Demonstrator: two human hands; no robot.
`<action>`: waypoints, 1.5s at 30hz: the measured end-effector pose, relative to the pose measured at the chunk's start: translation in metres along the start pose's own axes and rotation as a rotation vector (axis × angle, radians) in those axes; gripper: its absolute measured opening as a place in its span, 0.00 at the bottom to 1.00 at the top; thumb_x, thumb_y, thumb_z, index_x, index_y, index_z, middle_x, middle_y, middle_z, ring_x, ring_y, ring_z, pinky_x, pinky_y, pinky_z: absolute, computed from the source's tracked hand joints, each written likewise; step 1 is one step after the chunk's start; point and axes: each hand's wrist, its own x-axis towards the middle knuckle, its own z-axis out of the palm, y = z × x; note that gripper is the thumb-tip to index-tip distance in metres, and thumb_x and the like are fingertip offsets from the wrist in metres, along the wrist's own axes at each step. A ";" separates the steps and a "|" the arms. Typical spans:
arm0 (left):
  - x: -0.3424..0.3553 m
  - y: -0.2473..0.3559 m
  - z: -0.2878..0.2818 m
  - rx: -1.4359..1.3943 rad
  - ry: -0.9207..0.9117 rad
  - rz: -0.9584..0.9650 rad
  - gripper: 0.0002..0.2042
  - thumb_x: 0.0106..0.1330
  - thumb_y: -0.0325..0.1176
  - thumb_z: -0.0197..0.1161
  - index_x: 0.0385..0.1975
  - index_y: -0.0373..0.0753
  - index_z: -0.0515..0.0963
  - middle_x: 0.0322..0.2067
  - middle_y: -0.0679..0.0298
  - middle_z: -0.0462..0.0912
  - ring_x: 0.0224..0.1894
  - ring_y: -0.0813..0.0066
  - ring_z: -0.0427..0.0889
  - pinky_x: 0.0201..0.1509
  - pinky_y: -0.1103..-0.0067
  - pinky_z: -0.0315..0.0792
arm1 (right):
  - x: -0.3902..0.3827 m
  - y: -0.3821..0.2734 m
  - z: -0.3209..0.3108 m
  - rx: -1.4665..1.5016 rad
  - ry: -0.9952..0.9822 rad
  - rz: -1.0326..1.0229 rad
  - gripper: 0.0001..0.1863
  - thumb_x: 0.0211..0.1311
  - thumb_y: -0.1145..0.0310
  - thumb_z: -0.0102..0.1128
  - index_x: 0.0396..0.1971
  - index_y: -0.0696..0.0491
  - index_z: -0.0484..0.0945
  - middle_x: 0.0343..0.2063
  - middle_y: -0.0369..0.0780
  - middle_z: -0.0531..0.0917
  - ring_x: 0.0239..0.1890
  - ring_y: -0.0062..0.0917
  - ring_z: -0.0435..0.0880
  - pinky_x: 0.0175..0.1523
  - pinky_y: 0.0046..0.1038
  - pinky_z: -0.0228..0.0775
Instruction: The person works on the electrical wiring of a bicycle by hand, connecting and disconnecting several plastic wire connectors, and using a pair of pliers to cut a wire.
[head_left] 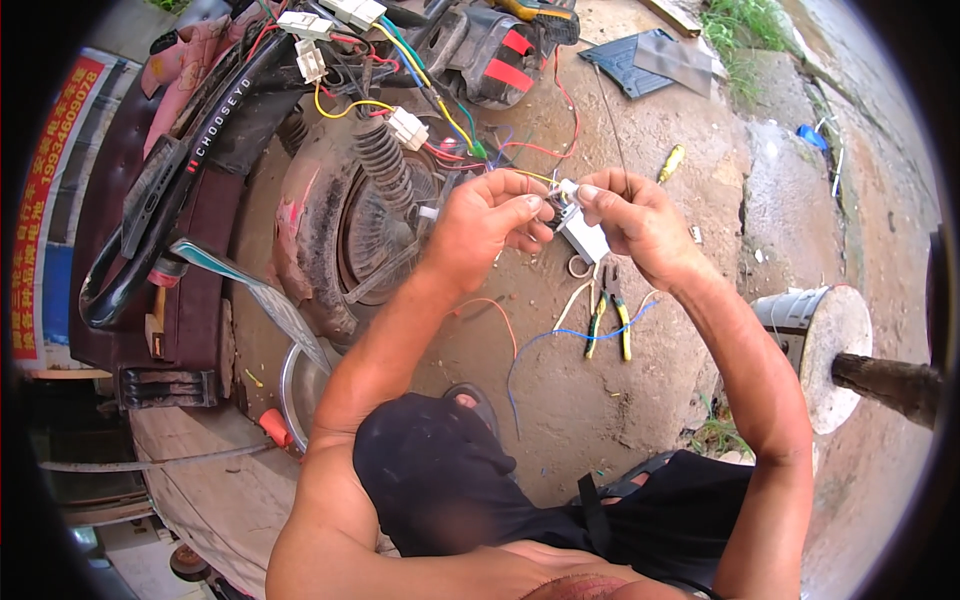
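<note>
A small white connector block (583, 238) is pinched between both hands, held up over the dirt ground (600, 400). The left hand (487, 222) is clenched on its upper left end and the wires; the right hand (640, 222) is gripped on top. Its long axis runs down-right. Pliers (610, 315) lie below on the ground, the wheel (375, 235) just left.
</note>
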 end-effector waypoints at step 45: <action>0.010 0.002 -0.011 -1.007 -0.462 -0.075 0.20 0.81 0.45 0.48 0.54 0.35 0.77 0.41 0.57 0.85 0.40 0.70 0.84 0.47 0.69 0.82 | -0.033 -0.045 0.048 -0.208 0.009 -0.662 0.06 0.73 0.75 0.57 0.39 0.63 0.77 0.32 0.43 0.87 0.37 0.23 0.90 0.42 0.26 0.84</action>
